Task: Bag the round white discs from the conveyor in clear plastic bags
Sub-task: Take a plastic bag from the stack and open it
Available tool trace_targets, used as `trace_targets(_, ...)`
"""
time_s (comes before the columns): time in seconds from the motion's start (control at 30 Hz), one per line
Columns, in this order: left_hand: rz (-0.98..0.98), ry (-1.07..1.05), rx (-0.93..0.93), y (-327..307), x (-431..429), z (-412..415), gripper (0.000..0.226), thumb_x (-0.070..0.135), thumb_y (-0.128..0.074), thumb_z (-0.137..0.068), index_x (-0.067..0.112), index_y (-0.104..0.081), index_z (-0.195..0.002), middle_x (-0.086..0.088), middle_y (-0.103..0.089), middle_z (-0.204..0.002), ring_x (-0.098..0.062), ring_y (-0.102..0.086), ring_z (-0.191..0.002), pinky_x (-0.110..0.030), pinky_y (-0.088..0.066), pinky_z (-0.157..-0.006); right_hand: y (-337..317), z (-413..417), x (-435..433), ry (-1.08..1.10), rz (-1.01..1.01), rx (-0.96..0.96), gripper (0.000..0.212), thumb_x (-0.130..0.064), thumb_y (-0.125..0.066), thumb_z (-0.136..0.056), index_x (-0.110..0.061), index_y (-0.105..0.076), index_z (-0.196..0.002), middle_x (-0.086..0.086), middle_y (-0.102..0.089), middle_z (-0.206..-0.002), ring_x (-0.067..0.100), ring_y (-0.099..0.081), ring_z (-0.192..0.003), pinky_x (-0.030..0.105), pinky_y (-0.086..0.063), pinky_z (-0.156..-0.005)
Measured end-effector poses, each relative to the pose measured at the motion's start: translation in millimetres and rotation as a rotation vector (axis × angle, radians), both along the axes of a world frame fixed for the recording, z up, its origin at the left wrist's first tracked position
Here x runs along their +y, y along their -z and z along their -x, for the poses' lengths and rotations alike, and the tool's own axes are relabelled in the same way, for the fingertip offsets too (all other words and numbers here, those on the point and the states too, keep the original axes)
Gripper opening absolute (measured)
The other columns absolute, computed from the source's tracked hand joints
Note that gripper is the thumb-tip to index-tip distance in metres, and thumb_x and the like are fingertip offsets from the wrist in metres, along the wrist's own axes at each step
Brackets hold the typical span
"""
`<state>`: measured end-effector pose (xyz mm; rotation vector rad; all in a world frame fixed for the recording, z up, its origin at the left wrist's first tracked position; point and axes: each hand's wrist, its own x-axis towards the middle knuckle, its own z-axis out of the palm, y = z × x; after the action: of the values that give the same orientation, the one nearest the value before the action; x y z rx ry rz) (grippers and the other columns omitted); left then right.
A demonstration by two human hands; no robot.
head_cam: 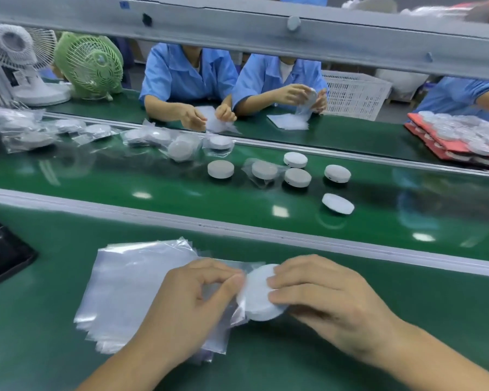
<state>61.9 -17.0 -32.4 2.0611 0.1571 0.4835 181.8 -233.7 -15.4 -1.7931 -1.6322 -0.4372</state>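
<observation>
Left hand pinches a clear bag; right hand grips a disc (partly hidden). Bag edges blur.

Bright, even overhead light leaves white glare patches along the green conveyor belt. Bagged discs at the belt's left end smear into blur. The grey beam above the belt bows with wide-angle distortion, and shadows on the table before the belt are soft.

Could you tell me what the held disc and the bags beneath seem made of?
The disc looks like matte white moulded plastic: even, dull surface, rounded edge. The bags look like thin glossy plastic film: see-through, creased, catching light.
</observation>
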Motion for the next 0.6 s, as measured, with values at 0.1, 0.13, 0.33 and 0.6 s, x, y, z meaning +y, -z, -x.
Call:
trace_targets(0.1, 0.313, 0.336, 0.071, -7, -10, 6, 0.036, 0.059, -0.066, -0.088, 0.04, -0.073, -0.118, 0.014, -0.071, -0.121, -0.008, -0.065, -0.116, -0.026, -0.052, -0.097, 5, 12, 11, 0.035, -0.188, 0.278, 0.022, -0.027, -0.089, -0.078, -0.012, -0.08, -0.092, -0.006, -0.078, -0.1, 0.015, -0.074, -0.096, 0.033, -0.06, -0.081)
trace_targets(0.13, 0.312, 0.372, 0.083, -7, -14, 8, 0.05, 0.062, -0.075, -0.078, 0.046, -0.067, -0.124, 0.018, -0.069, -0.123, -0.005, -0.065, -0.116, -0.021, -0.052, -0.094, 7, 14, 15, 0.066, -0.238, 0.373, 0.023, -0.031, -0.089, -0.076, -0.017, -0.081, -0.092, -0.01, -0.079, -0.1, 0.014, -0.074, -0.1, 0.033, -0.06, -0.084)
trace_targets(0.33, 0.265, -0.136, -0.3, 4, -36, -5, 0.023, 0.039, -0.065, -0.09, 0.038, -0.068, -0.113, 0.014, -0.075, -0.107, -0.003, -0.07, -0.102, -0.012, -0.051, -0.082, 3, 9, 33, -0.007, 0.067, 0.915, 0.029, -0.054, -0.087, -0.072, -0.045, -0.081, -0.099, -0.023, -0.069, -0.127, 0.003, -0.061, -0.126, 0.021, -0.048, -0.102)
trace_targets(0.6, -0.669, -0.092, -0.032, 18, 15, -3, 0.028, 0.057, -0.05, -0.084, 0.043, -0.065, -0.104, 0.02, -0.057, -0.113, -0.012, -0.054, -0.108, -0.034, -0.049, -0.086, -26, -116, 63, 0.604, -0.138, 0.578, 0.019, -0.023, -0.083, -0.083, -0.041, -0.08, -0.078, -0.032, -0.073, -0.083, -0.011, -0.066, -0.083, 0.002, -0.043, -0.074)
